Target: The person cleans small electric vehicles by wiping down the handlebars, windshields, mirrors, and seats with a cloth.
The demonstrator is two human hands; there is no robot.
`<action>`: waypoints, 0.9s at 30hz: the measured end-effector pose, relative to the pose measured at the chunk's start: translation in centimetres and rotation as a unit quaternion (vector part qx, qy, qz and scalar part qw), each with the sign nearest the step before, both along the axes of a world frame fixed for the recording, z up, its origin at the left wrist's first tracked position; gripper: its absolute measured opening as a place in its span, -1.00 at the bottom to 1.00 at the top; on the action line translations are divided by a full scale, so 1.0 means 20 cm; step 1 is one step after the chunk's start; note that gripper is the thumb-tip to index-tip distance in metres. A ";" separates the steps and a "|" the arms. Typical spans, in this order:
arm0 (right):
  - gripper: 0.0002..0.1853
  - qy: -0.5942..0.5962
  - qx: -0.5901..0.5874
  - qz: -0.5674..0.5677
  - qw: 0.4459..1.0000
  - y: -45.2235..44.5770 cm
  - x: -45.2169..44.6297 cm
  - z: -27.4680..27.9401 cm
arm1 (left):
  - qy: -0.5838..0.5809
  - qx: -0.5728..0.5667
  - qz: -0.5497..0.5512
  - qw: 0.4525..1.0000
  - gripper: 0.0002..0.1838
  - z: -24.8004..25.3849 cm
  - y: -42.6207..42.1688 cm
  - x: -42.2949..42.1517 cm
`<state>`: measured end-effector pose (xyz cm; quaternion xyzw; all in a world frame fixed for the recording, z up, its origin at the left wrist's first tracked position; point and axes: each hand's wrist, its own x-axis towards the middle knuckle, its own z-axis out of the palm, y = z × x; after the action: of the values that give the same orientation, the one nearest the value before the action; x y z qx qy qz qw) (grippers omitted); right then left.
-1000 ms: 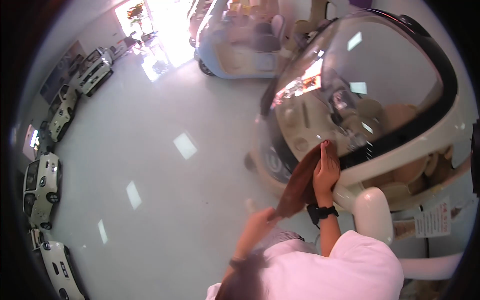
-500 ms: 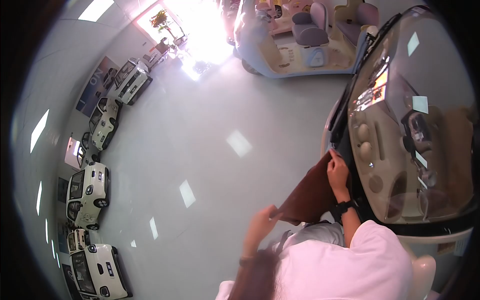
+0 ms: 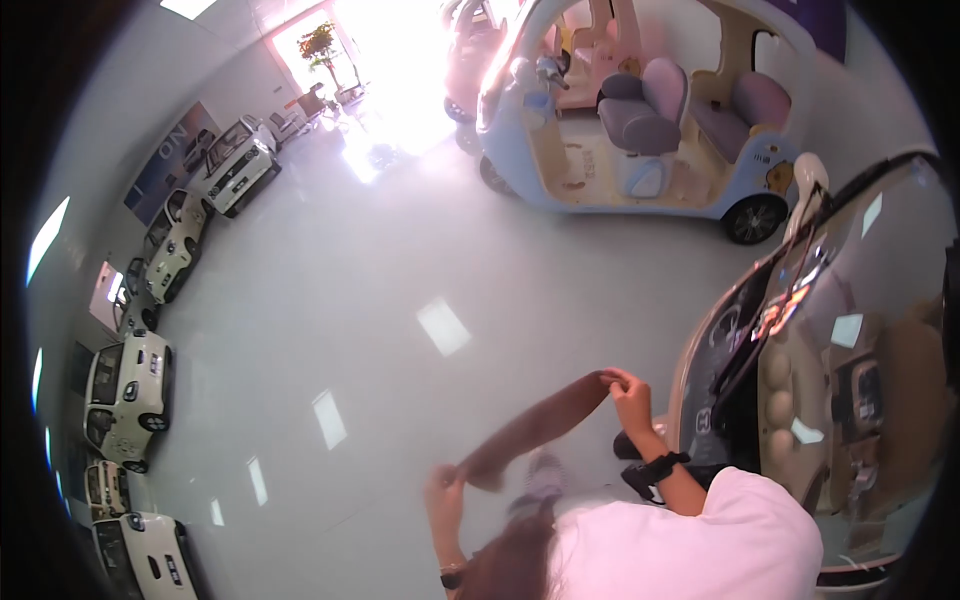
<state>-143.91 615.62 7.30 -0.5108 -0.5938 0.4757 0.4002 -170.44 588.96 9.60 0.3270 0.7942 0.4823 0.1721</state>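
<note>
A brown cloth [image 3: 540,422] hangs stretched between my two hands, above the floor and in front of my body. My right hand [image 3: 630,398] pinches its upper right end; a black watch [image 3: 662,466] is on that wrist. At the lower left end, my left hand [image 3: 446,500] grips the cloth, slightly smeared by motion. To the right of my right hand is the small vehicle's windshield [image 3: 870,270], with a beige dashboard behind the glass. The cloth is apart from the vehicle.
A light-blue open-sided three-wheeler [image 3: 640,195] with grey-purple seats stands at the top right. Several small white cars, among them a white car [image 3: 130,385], line the left wall. A potted plant [image 3: 320,50] is near the bright doorway.
Both hands have moved left and away from the vehicle with the cloth, which is now drawn out into a narrower strip. The view has shifted, showing more of the three-wheeler.
</note>
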 end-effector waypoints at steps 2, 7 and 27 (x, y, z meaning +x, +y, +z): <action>-0.66 -0.023 0.006 0.010 1.000 0.22 -0.26 0.04 | -0.044 0.042 0.001 0.998 -0.84 0.09 0.28 -0.24; -0.67 -0.047 0.073 0.005 0.996 0.60 -0.71 0.25 | 0.009 0.094 -0.012 0.995 -0.81 0.24 0.88 -0.72; -0.63 0.013 0.035 0.005 0.999 2.86 -1.85 0.25 | 0.006 -0.099 0.035 0.994 -0.67 0.48 2.98 -1.85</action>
<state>-180.89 672.77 12.29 -0.4873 -0.6076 0.4632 0.4228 -207.50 648.56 19.19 0.2835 0.8498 0.4053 0.1821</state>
